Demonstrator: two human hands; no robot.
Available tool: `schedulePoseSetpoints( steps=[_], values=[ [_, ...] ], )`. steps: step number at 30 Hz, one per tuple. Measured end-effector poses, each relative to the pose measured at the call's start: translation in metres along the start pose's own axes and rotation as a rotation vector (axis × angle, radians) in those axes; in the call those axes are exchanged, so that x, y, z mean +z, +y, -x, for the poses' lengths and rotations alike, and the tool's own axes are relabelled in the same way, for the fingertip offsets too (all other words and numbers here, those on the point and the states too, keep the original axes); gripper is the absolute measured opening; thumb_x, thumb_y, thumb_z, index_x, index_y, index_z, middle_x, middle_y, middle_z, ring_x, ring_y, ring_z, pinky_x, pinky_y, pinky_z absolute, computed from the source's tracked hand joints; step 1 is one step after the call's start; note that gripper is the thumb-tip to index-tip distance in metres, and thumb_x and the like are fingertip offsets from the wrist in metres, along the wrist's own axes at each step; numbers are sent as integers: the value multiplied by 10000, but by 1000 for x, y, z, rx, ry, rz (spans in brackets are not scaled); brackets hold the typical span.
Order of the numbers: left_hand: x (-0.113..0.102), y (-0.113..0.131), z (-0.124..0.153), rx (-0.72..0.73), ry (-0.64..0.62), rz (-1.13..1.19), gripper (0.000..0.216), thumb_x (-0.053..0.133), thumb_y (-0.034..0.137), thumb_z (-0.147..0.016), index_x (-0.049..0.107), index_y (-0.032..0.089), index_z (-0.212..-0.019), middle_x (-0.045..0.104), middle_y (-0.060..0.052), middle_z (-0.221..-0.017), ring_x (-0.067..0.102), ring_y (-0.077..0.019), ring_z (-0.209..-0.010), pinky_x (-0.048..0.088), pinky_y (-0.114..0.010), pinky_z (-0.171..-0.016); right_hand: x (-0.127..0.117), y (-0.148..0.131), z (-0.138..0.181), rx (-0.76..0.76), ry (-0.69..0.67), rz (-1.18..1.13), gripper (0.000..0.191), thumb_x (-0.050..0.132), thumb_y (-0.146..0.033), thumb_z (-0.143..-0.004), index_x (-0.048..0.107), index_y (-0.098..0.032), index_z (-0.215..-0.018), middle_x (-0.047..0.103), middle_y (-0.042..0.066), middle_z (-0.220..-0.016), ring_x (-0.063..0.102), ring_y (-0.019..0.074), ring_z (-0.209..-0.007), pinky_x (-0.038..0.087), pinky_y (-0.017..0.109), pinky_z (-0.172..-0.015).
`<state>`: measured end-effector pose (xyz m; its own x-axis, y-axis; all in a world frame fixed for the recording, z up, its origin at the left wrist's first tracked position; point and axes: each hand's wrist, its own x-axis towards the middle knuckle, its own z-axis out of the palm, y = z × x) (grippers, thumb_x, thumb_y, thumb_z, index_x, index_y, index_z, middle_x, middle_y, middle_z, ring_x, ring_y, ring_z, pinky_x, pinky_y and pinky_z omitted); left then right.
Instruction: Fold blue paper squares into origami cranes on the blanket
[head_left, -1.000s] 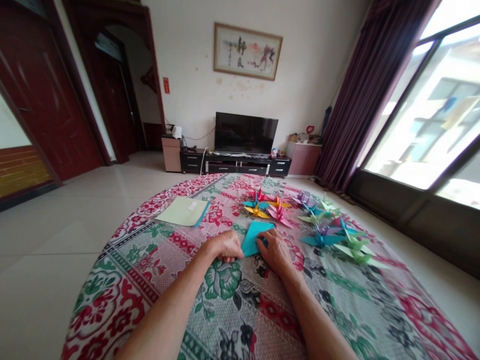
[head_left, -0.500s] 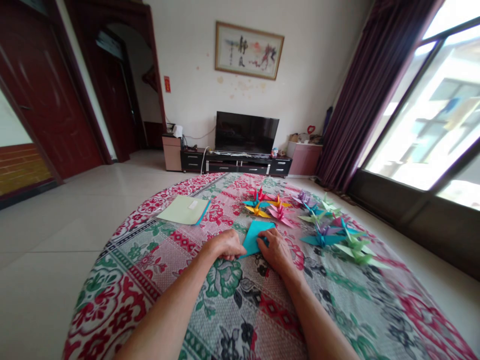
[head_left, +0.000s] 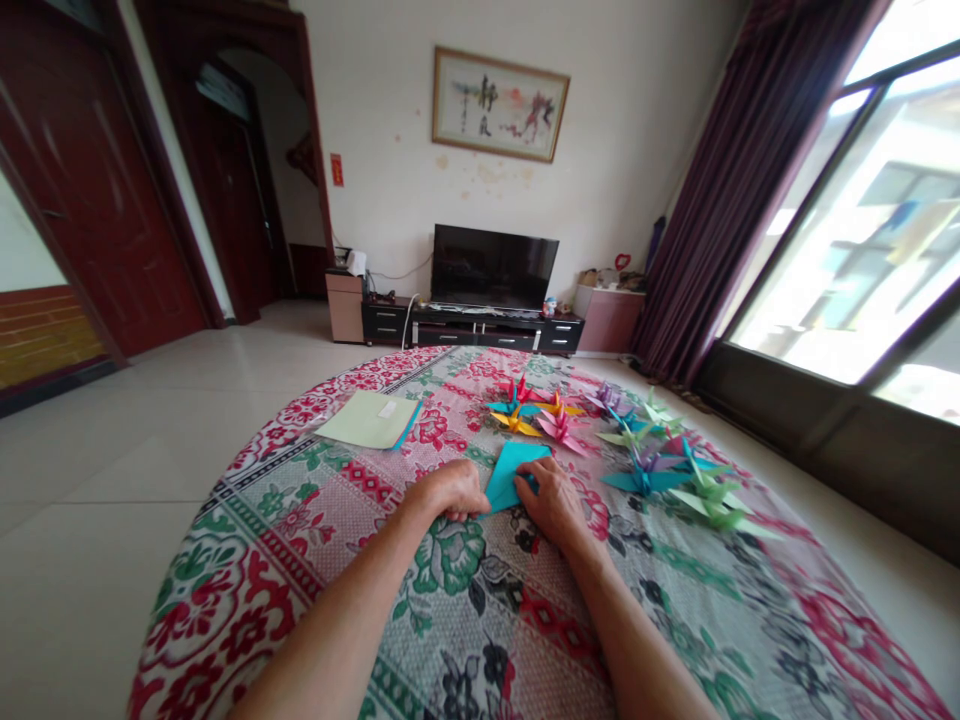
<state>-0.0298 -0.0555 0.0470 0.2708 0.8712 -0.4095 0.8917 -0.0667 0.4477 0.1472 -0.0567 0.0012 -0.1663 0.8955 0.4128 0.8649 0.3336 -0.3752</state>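
**Left hand [head_left: 459,490] and right hand [head_left: 551,492] at work on one blue paper [head_left: 507,474]**

The left hand has its fingers curled up close together, with the tips at the near corner of the blue paper. I can't tell if it pinches that corner or just pushes on it. The right hand has bent fingers resting on the other side of the paper. I can't see if it pinches any of it. The blue paper lies flat between the two hands.

It looks to me like the folding step, with a crease being made neat. I think the next move calls for one hand to keep the paper still and the other to press the fold sharp.

Just past the right hand sits a small group of paper birds [head_left: 516,423]. I count five, in red, blue, yellow and pink. Off to the right of that hand is a bigger group of paper birds [head_left: 646,478]. They overlap, so I can't count them all, but I see at least seven.

Ahead and left of the left hand is one pile of paper [head_left: 364,422], pale green on top, with one white slip [head_left: 387,409]. I can't count its sheets.
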Motion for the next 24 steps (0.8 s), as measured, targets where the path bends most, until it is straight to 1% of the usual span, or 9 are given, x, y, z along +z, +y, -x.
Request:
schedulePoseSetpoints(
  steps=[6, 9, 11, 14, 16, 21, 24],
  values=[
    [-1, 2, 4, 39, 35, -105, 155, 518, 240, -582, 576, 133, -486, 553, -30, -466, 479, -127, -388, 411, -246, -436, -1, -1, 0, 3, -3, 10, 191, 491, -288, -816, 638, -206, -904, 572, 50, -919, 550, 148, -829, 400, 239, -761],
    [0, -4, 0, 82, 35, -44, 180, 508, 266, -602, 589, 134, -510, 522, -10, -443, 466, -115, -379, 390, -224, -415, 1, 0, 0, -9, 3, 7, 192, 489, -292, -817, 635, -204, -904, 566, 48, -909, 549, 145, -818, 400, 235, -750],
    [2, -10, -4, 125, 40, 65, 222, 485, 296, -635, 623, 133, -574, 514, 3, -449, 452, -99, -374, 363, -198, -393, 2, 2, 0, -17, 5, 1, 191, 490, -291, -816, 635, -204, -905, 563, 46, -904, 548, 144, -820, 400, 233, -751],
    [4, -16, -12, 194, 163, 198, 270, 472, 277, -650, 678, 152, -773, 551, 17, -518, 473, -82, -407, 353, -165, -395, 3, 3, 0, -24, 5, -1, 197, 486, -292, -820, 635, -202, -912, 560, 46, -908, 546, 143, -830, 398, 233, -762],
    [7, -17, -16, 219, 204, 219, 306, 478, 257, -646, 685, 166, -851, 563, 23, -540, 476, -74, -419, 365, -155, -411, 3, 4, 0, -21, 3, 2, 200, 483, -293, -823, 635, -201, -916, 559, 46, -908, 545, 144, -835, 397, 235, -766],
    [11, -16, -20, 217, 160, 159, 299, 495, 250, -639, 704, 175, -839, 576, 24, -548, 473, -68, -418, 378, -148, -425, 4, 4, 0, -18, 8, 8, 204, 484, -294, -824, 639, -204, -920, 562, 48, -914, 544, 145, -839, 397, 238, -768],
    [12, -17, -21, 227, 132, 183, 288, 497, 252, -630, 702, 178, -819, 558, 28, -528, 486, -80, -426, 373, -151, -411, 5, 5, 0, -27, 20, 12, 204, 479, -296, -825, 640, -205, -912, 563, 49, -914, 546, 145, -830, 399, 237, -757]
  ],
)
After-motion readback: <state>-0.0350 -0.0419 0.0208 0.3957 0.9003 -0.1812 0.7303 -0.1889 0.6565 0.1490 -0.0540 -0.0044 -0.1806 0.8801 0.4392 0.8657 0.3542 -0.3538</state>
